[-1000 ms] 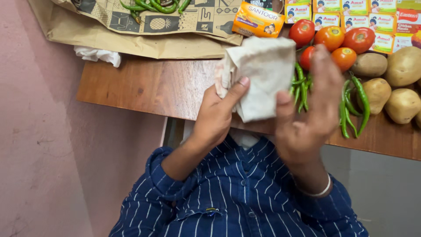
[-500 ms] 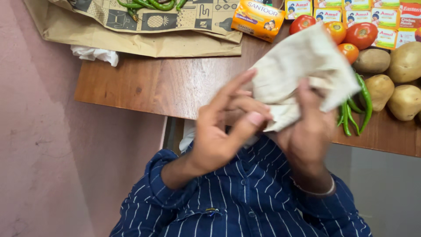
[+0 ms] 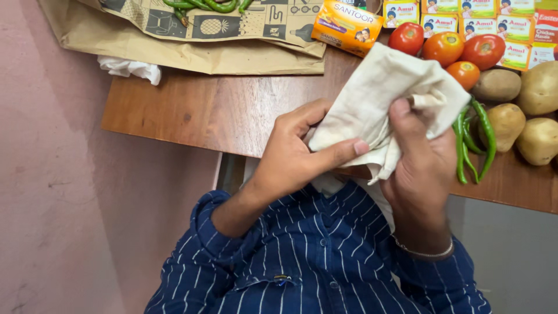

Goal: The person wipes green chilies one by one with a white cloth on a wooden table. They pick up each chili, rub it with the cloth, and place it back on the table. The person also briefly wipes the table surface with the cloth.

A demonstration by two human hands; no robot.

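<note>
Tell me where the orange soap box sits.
In the head view the soap box lies at the top, right of centre, on the paper bag's edge, left of the tomatoes, beyond the cloth.

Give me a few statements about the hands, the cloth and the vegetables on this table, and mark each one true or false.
1. Both hands hold the cream cloth bag. True: the left hand and the right hand each have a grip on it.
2. The cloth bag lies flat on the wooden table. False: it is bunched up in the hands.
3. Red tomatoes sit beside the potatoes. True.
4. The green chillies are inside the cloth bag. False: they lie on the table by the potatoes.
5. The orange soap box is in the right hand. False: it rests on the table.
</note>
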